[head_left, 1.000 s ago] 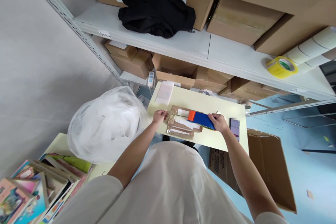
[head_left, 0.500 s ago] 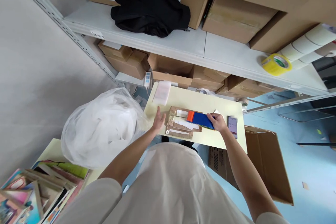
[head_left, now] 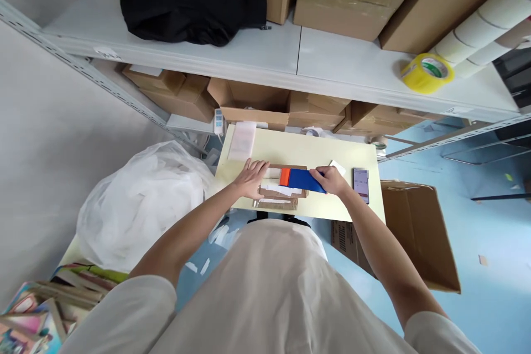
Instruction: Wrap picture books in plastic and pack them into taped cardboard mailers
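While the head view is looking down on a pale yellow rectangular bench (head_left: pixel 286 144), the right hand (head_left: pixel 327 180) is gripping the right end of a flat blue and orange rectangular object (head_left: pixel 305 180), which is lying above brown corrugated cardboard with white paper patches (head_left: pixel 277 194). The left hand (head_left: pixel 251 178), fingers loosely spread, is covering the cardboard's left edge.

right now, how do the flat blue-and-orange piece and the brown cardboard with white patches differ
The flat blue-and-orange piece is boldly coloured; the brown cardboard with white patches is mottled.
The right hand grips the piece; the left hand is at the cardboard's left end.
The piece's orange end overlaps the cardboard, which is partly covered.
Both are over the pale yellow table.
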A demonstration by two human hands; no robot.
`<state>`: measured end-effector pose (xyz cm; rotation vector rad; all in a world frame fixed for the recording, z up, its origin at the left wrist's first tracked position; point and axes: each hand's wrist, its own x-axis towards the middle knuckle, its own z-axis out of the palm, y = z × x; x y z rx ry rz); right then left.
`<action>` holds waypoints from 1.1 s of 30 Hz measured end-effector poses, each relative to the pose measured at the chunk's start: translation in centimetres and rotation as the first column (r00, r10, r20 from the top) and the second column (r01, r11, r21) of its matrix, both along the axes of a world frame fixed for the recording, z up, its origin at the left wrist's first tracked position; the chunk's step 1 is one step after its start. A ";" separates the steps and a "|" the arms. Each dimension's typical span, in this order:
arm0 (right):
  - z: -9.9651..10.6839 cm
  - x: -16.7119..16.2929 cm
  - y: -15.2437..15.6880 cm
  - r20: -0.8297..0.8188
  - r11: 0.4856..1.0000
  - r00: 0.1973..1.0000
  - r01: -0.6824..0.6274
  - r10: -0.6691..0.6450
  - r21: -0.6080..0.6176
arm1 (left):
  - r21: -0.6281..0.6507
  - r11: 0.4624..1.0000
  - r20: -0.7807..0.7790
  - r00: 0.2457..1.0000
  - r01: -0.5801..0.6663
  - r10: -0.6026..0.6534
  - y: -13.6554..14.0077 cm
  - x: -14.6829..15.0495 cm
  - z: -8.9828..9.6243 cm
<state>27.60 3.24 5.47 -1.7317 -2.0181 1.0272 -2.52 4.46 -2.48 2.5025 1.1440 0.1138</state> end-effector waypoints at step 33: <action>-5.9 14.1 2.1 0.113 0.980 0.974 -0.193 0.196 -0.035 | -0.155 0.988 0.078 0.996 -0.019 0.031 0.0 12.0 1.2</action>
